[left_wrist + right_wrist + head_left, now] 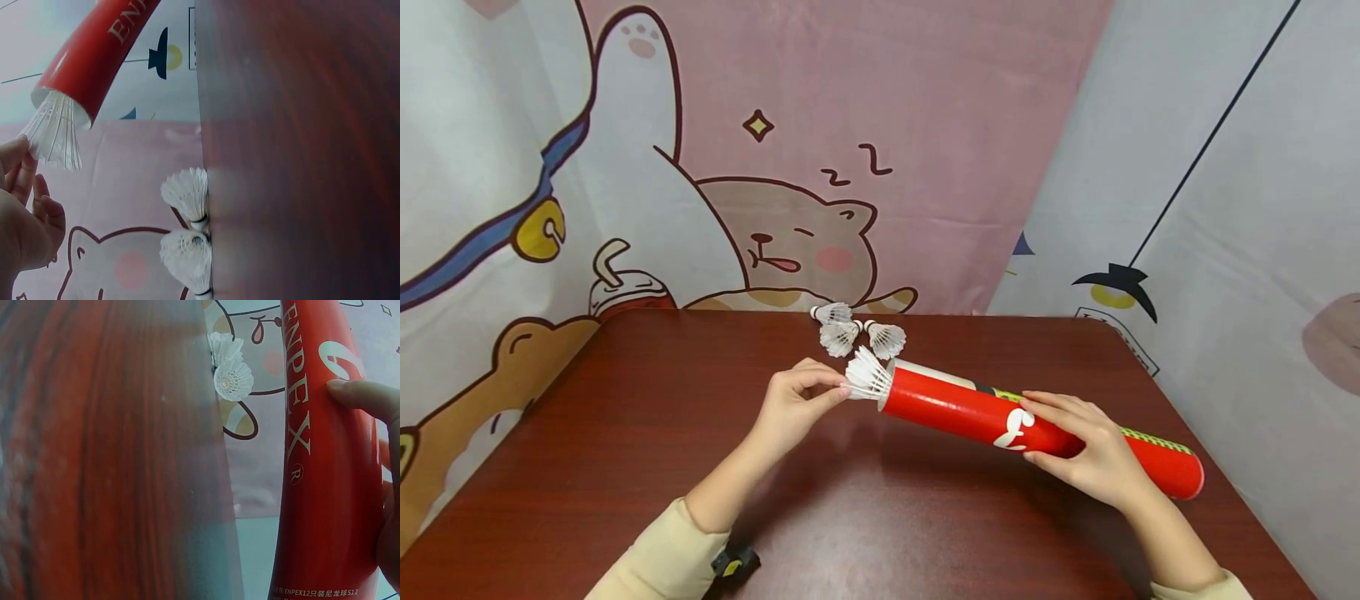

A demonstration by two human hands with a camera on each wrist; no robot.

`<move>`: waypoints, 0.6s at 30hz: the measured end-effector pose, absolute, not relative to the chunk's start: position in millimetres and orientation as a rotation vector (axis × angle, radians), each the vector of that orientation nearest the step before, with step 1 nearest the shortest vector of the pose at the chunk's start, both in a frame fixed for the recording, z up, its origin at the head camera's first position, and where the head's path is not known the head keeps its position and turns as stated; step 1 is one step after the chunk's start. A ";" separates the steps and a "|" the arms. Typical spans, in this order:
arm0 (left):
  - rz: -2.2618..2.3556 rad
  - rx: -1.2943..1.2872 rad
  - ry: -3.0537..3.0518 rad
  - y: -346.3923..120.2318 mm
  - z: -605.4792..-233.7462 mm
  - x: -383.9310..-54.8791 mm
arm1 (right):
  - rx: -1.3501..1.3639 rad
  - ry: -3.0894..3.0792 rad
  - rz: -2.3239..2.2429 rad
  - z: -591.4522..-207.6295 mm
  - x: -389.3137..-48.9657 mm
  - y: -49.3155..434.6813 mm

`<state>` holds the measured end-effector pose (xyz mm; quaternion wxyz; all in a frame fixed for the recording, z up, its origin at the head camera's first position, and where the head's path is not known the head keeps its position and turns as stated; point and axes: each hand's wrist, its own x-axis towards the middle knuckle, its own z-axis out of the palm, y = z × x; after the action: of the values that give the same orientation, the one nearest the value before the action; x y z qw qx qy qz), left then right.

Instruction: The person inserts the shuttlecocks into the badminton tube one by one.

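A red shuttlecock tube [955, 407] is held above the table, tilted so its open end points left and slightly up. My right hand [1086, 446] grips it around the middle, thumb on the near side. At the open mouth a white shuttlecock [868, 375] sticks out feathers first, its base hidden inside the tube. My left hand [793, 404] pinches the feather edge of that shuttlecock between thumb and fingertips. In the left wrist view the same shuttlecock [56, 134] shows its skirt at the tube's mouth.
Several loose shuttlecocks [839, 337] lie close together at the table's back edge, behind the tube's mouth. The dark red-brown table [865, 517] meets a printed cloth backdrop [925, 167]. A small black object [734, 567] is by the left sleeve.
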<state>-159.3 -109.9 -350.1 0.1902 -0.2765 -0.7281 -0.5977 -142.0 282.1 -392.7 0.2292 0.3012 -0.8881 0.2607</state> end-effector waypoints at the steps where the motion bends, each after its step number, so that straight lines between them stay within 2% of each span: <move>1: -1.675 -0.783 -2.052 -107.8 -349.6 -158.8 | 0.829 -2.445 0.717 -392.6 -141.9 282.0; 18: -1.658 -0.959 -2.002 -88.2 -352.3 -163.2 | 0.841 -2.431 0.741 -391.2 -139.7 281.2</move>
<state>-163.2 -88.2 -352.3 0.1845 -0.3402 -0.7102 -0.5880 -139.7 281.2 -391.2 0.2301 0.3058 -0.8837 0.2695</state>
